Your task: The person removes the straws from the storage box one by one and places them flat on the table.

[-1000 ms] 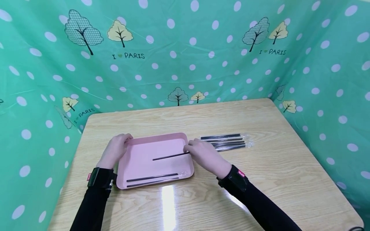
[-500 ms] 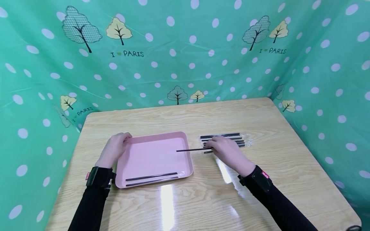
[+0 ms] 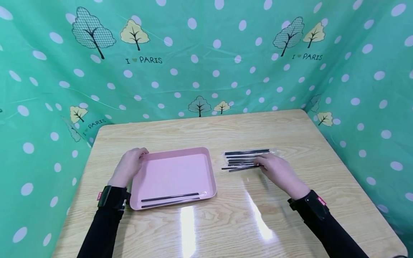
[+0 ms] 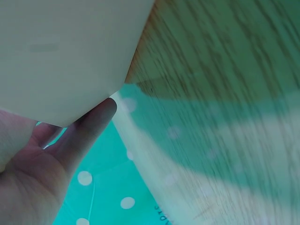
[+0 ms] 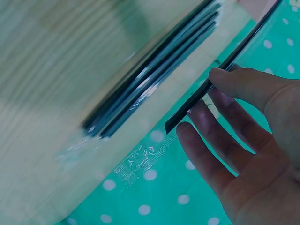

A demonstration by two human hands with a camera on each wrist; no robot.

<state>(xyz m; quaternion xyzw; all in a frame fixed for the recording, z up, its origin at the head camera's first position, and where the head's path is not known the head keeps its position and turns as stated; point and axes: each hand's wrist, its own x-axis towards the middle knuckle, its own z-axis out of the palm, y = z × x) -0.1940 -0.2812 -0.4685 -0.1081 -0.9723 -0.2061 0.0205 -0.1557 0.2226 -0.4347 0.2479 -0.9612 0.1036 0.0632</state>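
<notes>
My left hand (image 3: 127, 165) grips the far left corner of a shallow pink tray (image 3: 175, 172). In the left wrist view, a fingertip of the left hand (image 4: 42, 173) lies right at the edge of the tray (image 4: 61, 61). Between thumb and fingers, my right hand (image 3: 278, 172) pinches a thin black straw (image 5: 201, 93) in a clear wrapper, its slanted end showing in the right wrist view. Beside and partly behind that hand lie several wrapped black straws (image 3: 240, 157) side by side. Two more wrapped straws (image 3: 170, 197) lie along the tray's near side.
Everything stands on a light wooden table (image 3: 226, 229) with bright reflections at its front. A green dotted curtain (image 3: 200, 53) hangs behind and at both sides. A short strip of table separates the tray from the row of straws.
My right hand has moved right, from the tray's right edge to the row of straws, carrying the straw out over the table. The left hand stays at the tray corner.
</notes>
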